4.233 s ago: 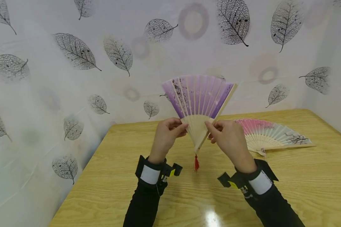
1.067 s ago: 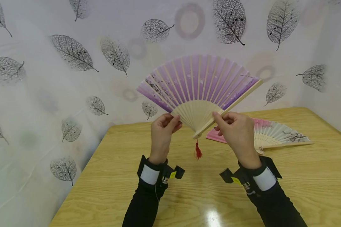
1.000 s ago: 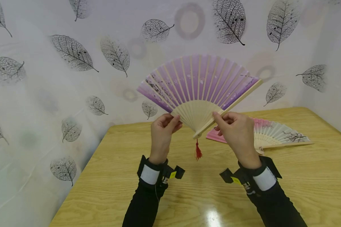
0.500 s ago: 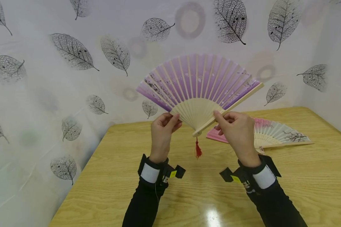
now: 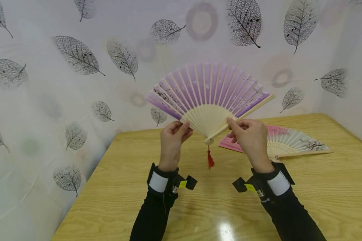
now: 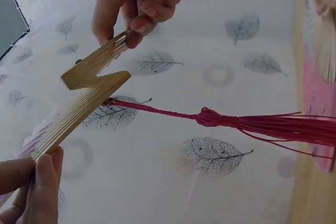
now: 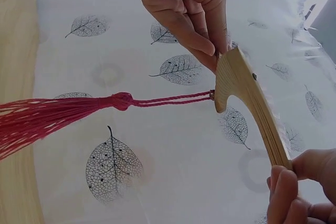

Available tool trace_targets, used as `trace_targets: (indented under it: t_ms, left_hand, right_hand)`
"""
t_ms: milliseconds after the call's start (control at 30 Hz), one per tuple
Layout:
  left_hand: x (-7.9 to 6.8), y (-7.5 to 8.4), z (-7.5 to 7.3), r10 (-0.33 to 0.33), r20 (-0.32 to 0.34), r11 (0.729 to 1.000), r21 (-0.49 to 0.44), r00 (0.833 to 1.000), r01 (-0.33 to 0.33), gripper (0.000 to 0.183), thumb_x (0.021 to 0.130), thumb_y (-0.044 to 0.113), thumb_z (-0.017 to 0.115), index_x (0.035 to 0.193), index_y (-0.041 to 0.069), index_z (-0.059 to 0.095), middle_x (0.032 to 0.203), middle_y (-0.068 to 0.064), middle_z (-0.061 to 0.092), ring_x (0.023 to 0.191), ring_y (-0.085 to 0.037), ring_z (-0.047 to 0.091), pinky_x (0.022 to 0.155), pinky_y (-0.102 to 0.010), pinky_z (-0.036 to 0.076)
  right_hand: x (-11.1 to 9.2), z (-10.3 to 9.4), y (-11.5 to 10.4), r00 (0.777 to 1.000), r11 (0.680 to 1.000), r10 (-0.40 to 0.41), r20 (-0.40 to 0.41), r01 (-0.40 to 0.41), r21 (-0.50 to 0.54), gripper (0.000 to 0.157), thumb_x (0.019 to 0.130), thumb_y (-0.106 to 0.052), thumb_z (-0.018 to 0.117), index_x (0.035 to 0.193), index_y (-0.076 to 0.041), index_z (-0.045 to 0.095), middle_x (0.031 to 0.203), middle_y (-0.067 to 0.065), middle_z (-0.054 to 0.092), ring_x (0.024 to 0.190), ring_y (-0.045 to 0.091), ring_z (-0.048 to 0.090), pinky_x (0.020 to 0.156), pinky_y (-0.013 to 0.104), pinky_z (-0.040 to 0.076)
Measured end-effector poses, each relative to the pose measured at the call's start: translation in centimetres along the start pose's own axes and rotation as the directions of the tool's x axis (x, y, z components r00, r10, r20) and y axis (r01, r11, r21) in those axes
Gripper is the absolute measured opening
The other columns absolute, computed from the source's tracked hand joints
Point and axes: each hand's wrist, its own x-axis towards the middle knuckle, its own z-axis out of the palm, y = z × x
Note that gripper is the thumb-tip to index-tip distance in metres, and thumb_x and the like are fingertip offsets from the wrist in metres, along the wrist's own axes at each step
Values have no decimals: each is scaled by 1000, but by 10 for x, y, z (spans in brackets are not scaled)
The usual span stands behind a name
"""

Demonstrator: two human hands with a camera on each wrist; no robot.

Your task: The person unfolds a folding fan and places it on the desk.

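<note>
A purple folding fan (image 5: 209, 87) with pale wooden ribs is spread wide and held up above the table in the head view. My left hand (image 5: 172, 144) pinches its left outer rib between thumb and fingers. On the other side, my right hand (image 5: 250, 140) pinches the thicker right guard stick. From the pivot hangs a red tassel (image 5: 210, 160), seen close up as the tassel (image 6: 210, 118) in the left wrist view. Both wrist views look at the fan's rib ends (image 7: 241, 82) edge-on, with fingers at either side.
A second folding fan (image 5: 292, 142), pink and white with a branch print, lies spread on the wooden table (image 5: 132, 187) at the right, partly hidden behind my right hand. A white cloth (image 5: 78, 87) with leaf prints hangs behind and to the left.
Since the oldest frame the purple fan has been spread from a narrow wedge to a wide arc, and my hands have moved slightly apart. Lately its right guard has tipped a little lower.
</note>
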Motion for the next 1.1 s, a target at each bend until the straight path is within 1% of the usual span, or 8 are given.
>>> trace_targets:
  t_ms: [133,267,400,533,800,900,1100]
  left_hand:
    - [1,-2,-1,-34,-9,999,-8,999,33,28,81,14,62,101,-6,59,80,-1,67,77,-17,63,71,-23,54]
    - [1,-3,-1,-40,-14,999,-15,999,40,27,82,13,61,101,-6,58,80,-1,66,77,-17,63,71,-23,54]
    - [1,-3,-1,-34,-21,999,-19,999,34,27,82,12,61,101,-6,59,81,-2,66,78,-18,63,72,-24,54]
    - [2,-4,-1,-27,-33,1000,-15,999,27,28,81,13,61,101,-6,59,81,-2,66,79,-18,63,73,-24,54]
    - [3,-3,-2,-3,-60,1000,-22,998,1,27,81,13,62,100,-6,58,80,-1,66,77,-18,63,73,-25,54]
    - [3,-3,-2,0,-64,1000,-19,998,-1,28,81,13,62,100,-6,58,80,-1,66,78,-18,63,74,-25,54]
    - [3,-3,-3,7,-82,1000,-12,997,-8,29,81,14,62,102,-6,59,84,-3,66,80,-19,63,74,-26,54]
  right_hand:
    - [2,3,5,1000,1000,13,0,-13,9,50,79,-55,55,71,-7,68,54,2,62,45,17,56,29,25,29]
    - [2,4,7,1000,1000,17,-2,-17,25,50,78,-55,55,71,-7,68,54,1,62,47,19,57,29,25,31]
    - [3,5,8,999,999,32,16,-33,42,52,78,-55,56,73,-5,67,55,3,62,49,21,58,31,24,34]
    - [4,6,11,998,998,51,37,-53,45,53,78,-55,55,75,-4,66,56,2,63,50,19,58,33,24,36]
    - [5,7,13,996,996,68,48,-71,47,54,78,-56,54,77,-4,66,56,1,62,50,19,58,35,25,40]
    - [5,7,13,995,995,78,57,-82,63,55,78,-56,54,77,-3,67,55,0,62,50,20,58,36,24,41]
    - [5,7,13,991,987,110,76,-118,106,54,79,-54,54,80,-1,66,54,-2,60,50,19,57,43,23,48]
